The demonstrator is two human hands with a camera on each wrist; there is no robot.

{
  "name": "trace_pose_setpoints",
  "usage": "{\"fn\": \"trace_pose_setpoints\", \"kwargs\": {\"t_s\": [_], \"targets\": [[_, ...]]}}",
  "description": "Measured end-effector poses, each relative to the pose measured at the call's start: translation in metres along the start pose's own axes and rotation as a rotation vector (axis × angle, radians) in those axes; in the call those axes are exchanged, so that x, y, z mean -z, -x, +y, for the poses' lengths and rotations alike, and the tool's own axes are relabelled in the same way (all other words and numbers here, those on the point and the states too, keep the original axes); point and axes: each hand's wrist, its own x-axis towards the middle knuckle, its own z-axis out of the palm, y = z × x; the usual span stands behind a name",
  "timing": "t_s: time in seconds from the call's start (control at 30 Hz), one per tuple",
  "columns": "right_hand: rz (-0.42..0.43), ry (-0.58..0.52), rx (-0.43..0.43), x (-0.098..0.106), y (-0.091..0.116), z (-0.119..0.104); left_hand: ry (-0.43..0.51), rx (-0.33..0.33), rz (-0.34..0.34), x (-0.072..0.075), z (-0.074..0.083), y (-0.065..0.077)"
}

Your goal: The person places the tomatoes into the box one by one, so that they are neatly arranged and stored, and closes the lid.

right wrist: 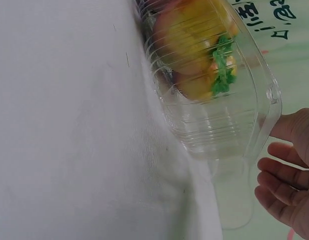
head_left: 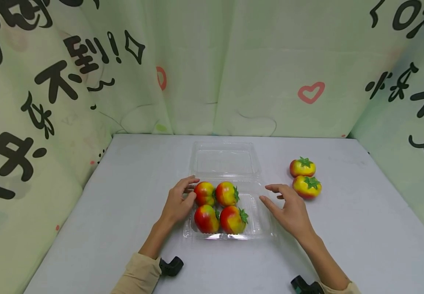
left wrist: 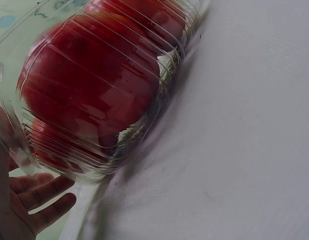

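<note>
Clear plastic clamshell container (head_left: 257,216): on white table (head_left: 131,196), centre; lid (head_left: 226,161) open toward far side. Four red-yellow fruits (head_left: 206,219) with green calyxes: two-by-two in left part of container. Left hand (head_left: 180,199): at container's left rim, fingers relaxed; contact unclear. Right hand (head_left: 289,208): at right rim, thumb and fingers parted, relaxed; contact unclear. Two similar fruits (head_left: 307,187): on table, right of container.

A curtained booth: printed green curtains (head_left: 263,61) hang on 3 sides of a white table (head_left: 131,183).
</note>
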Motion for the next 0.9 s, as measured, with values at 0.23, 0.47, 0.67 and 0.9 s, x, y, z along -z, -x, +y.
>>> {"fn": "trace_pose_setpoints", "kwargs": {"t_s": [0.23,0.47,0.67,0.9], "targets": [[-0.001,-0.006,-0.01,0.002,-0.002,0.002,0.004,-0.009,-0.004,0.0,-0.001,-0.001],[0.02,-0.011,-0.003,0.006,-0.005,0.003,0.005,-0.011,-0.006,0.0,-0.001,-0.001],[0.032,-0.017,-0.012,0.009,-0.005,0.005,0.005,-0.008,-0.006,0.0,-0.001,-0.001],[0.027,-0.007,-0.033,0.011,-0.006,0.011,0.002,-0.01,-0.005,0.0,-0.001,0.0]]}}
